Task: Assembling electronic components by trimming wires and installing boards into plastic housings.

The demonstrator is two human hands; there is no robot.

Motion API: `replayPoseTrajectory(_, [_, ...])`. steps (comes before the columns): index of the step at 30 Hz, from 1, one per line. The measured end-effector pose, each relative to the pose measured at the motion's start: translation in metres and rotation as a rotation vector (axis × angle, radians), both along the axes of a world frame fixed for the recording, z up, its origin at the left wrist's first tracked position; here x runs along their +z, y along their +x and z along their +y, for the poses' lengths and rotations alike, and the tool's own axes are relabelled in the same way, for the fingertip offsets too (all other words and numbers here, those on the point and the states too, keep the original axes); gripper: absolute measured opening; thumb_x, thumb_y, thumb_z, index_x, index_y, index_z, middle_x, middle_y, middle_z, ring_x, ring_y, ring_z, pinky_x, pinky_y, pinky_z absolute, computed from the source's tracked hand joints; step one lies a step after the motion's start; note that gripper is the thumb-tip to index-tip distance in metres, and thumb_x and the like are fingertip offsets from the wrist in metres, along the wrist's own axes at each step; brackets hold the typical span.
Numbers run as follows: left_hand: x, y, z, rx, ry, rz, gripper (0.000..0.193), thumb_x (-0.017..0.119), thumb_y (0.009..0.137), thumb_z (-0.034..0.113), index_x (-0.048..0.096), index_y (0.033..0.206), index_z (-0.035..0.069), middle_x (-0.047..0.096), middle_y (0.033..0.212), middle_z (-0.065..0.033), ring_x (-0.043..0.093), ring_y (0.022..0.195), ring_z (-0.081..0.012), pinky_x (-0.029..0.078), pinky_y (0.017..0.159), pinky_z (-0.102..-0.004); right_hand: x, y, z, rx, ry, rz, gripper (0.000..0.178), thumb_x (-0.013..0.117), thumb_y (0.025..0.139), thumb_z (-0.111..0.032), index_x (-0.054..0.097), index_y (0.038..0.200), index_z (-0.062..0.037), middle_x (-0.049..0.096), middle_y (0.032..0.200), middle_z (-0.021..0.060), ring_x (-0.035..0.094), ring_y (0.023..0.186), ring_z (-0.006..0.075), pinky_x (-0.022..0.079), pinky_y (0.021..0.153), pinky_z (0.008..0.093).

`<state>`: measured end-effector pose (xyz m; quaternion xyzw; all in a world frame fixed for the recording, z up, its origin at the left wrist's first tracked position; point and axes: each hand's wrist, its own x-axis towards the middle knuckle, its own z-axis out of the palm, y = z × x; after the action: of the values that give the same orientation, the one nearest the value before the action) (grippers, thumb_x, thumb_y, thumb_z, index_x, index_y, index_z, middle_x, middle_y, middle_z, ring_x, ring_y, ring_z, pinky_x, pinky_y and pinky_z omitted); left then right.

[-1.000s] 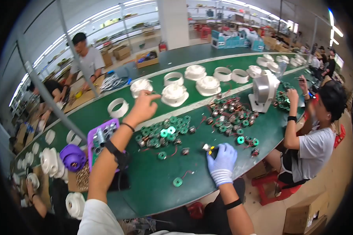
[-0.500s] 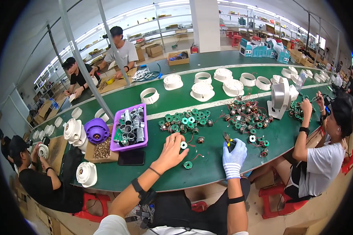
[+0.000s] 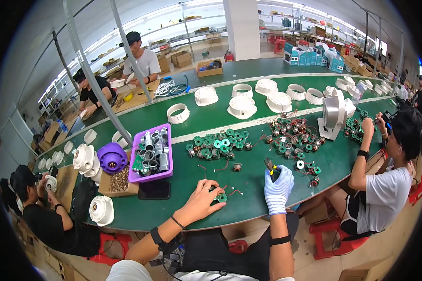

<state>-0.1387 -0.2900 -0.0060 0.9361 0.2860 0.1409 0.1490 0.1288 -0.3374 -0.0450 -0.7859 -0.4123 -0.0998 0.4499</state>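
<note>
My left hand (image 3: 199, 204) is bare and lies low over the green bench near its front edge. Its thumb and fingers close round a small motor coil with a green circuit-board top (image 3: 222, 198); thin red wires trail beside it. Whether a second coil sits under the fingers is hidden. In a striped white-and-blue glove, my right hand (image 3: 279, 189) grips a pair of cutting pliers (image 3: 270, 165) with yellow-and-black handles, jaws pointing away from me. A single copper-wound coil (image 3: 237, 167) rests between the two hands, beyond them.
Piles of green-topped coils (image 3: 218, 144) and wired copper coils (image 3: 290, 140) lie ahead. Left are a purple tray (image 3: 169, 169) of metal rings, a phone (image 3: 154, 190) and a cardboard box (image 3: 132, 189). White housings (image 3: 241, 107) line the bench; a co-worker (image 3: 387, 182) sits at right.
My left hand has come down toward the bench's front edge, onto the coil lying there. My right hand keeps the pliers almost in place. Co-workers at the far left have shifted their hands.
</note>
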Motion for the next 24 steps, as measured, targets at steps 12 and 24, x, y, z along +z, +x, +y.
replayPoseTrajectory(12, [0.033, 0.06, 0.066, 0.099, -0.066, -0.39, 0.033, 0.075, 0.085, 0.012, 0.061, 0.113, 0.003, 0.058, 0.112, -0.0115, 0.066, 0.085, -0.0254, 0.055, 0.074, -0.0368, -0.003, 0.0, 0.002, -0.027, -0.018, 0.021, 0.04, 0.079, 0.078, -0.029, 0.062, 0.107, -0.0074, 0.063, 0.106, 0.0113, 0.058, 0.104, 0.0331, 0.045, 0.095, 0.0452])
replayPoseTrajectory(24, [-0.001, 0.086, 0.123, 0.061, 0.038, -0.13, 0.037, 0.075, 0.076, 0.006, 0.06, 0.11, 0.003, 0.067, 0.09, -0.0173, 0.067, 0.085, -0.0326, 0.054, 0.076, -0.0438, 0.005, -0.002, -0.002, -0.008, -0.002, 0.041, 0.041, 0.08, 0.08, -0.026, 0.061, 0.109, -0.005, 0.062, 0.107, 0.0149, 0.058, 0.101, 0.0359, 0.046, 0.092, 0.0461])
